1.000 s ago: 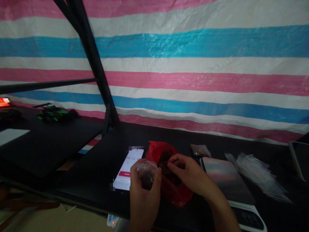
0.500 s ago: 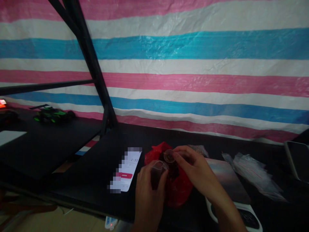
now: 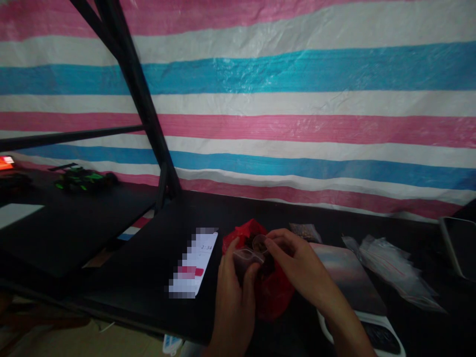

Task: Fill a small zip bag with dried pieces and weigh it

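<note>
My left hand (image 3: 235, 302) is closed around a small clear zip bag (image 3: 246, 259), its mouth spread between thumb and fingers. Pinched in the fingertips of my right hand (image 3: 299, 260) is a small clear round cup (image 3: 259, 243), close beside the bag's mouth. What the cup holds is too dark to make out. Below both hands a red plastic bag (image 3: 274, 297) stands open on the black table, with dark contents partly hidden by my fingers.
Right of the red bag lies a kitchen scale (image 3: 347, 275), partly under my right forearm. Several empty zip bags (image 3: 394, 272) lie beyond it. A small filled bag (image 3: 305, 231) lies behind. At left are a lit phone (image 3: 191, 272) and a green toy car (image 3: 84, 178).
My left hand has brought the zip bag slightly right, nearer the cup, and its mouth now tilts toward the cup. My right hand has hardly moved.
</note>
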The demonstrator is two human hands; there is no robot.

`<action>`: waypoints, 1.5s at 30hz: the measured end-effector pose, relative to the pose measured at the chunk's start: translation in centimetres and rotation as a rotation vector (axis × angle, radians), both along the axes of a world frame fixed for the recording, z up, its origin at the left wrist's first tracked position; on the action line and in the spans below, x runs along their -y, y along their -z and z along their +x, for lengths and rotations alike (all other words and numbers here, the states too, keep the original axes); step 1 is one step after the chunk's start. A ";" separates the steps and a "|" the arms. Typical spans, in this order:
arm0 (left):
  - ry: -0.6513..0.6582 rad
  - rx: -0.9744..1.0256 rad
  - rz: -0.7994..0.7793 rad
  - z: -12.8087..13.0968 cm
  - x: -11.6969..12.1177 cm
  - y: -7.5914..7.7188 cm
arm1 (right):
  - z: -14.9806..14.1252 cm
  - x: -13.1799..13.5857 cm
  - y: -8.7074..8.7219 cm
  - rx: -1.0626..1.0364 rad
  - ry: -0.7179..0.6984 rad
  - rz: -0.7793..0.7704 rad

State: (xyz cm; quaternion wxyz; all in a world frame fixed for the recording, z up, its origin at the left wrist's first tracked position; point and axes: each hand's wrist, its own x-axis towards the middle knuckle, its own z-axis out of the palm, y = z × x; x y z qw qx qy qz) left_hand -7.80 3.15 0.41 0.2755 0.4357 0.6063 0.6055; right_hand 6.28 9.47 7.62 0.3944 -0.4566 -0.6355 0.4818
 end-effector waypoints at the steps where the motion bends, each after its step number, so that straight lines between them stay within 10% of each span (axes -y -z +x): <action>1: -0.011 -0.001 -0.001 -0.1 0.0 -0.1 | 0.1 -0.1 0.2 0.040 0.014 0.004; 14: -0.016 -0.119 -0.008 -0.9 0.1 -0.2 | 0.1 0.4 -0.2 0.214 0.027 0.273; 21: 0.026 -0.335 0.070 -0.5 0.0 -0.1 | -0.8 2.1 -2.2 -0.019 -0.207 -0.016; 29: 0.084 -0.614 0.213 -1.6 0.1 0.8 | 0.1 1.4 -1.4 -0.014 -0.145 -0.004; 41: -0.035 -0.384 0.235 -0.6 0.6 0.2 | -0.5 1.5 -1.9 -0.121 -0.165 -0.004; 45: -0.189 -0.263 0.242 -1.1 0.6 -0.5 | -0.5 0.8 -0.6 0.165 -0.049 0.121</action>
